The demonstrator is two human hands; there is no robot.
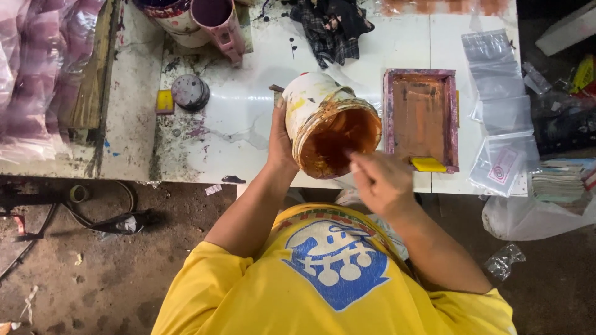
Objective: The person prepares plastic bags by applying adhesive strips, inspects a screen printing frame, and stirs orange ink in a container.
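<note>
Your yellow shirt [248, 298] fills the bottom of the view, closest to the camera, with both forearms rising from it toward the counter [242, 124].

The counter is the largest surface: white, paint-stained, its near edge running across the view just below your hands. Open room lies on it left of the bucket, between the round grey lid [190, 92] and your left wrist. Beyond the near edge is bare dirt floor [112, 267] with cables at far left.

The paint bucket [329, 124] is tilted, mouth toward you, overhanging the counter's near edge; its inside is coated orange. Your left hand [280, 139] is wrapped around the bucket's left wall in a closed grip. Your right hand [379, 180] is at the bucket's lower rim, fingers curled and blurred; you cannot tell whether the grip holds a tool.

Just right of the bucket lies the framed screen [421, 118], purple-edged, orange-stained, its near end reaching almost to the counter edge. A yellow squeegee [428, 164] rests on that near end, close to your right hand.

Clear plastic bags [500, 105] cover the counter's right end up to its edge. A pink mug [218, 22] and a dark cloth [332, 25] sit along the far side.
</note>
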